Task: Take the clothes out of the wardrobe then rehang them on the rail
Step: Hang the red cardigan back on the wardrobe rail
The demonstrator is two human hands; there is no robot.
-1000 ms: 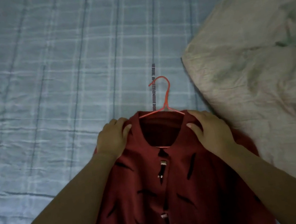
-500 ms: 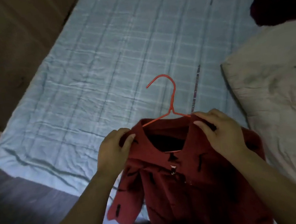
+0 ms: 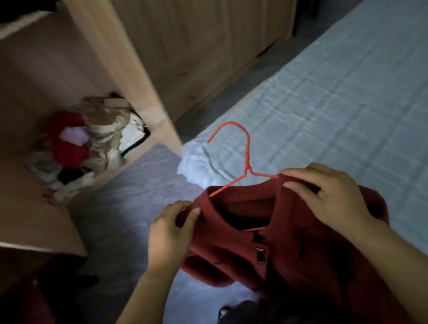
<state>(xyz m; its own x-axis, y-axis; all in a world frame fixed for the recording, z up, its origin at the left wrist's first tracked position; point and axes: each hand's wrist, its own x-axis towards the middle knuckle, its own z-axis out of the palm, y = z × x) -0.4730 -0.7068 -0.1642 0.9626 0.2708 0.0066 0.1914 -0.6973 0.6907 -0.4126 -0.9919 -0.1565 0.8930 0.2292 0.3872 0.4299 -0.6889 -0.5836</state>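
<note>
The left hand and right hand each pinch a shoulder of the red shirt. It hangs on an orange hanger over the bed corner, with the wardrobe beyond it.

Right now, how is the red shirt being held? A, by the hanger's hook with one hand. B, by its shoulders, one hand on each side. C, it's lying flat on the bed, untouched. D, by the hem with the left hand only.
B: the left hand grips one shoulder of the red shirt and the right hand grips the other, while the hook of the orange hanger sticks up untouched.
</note>
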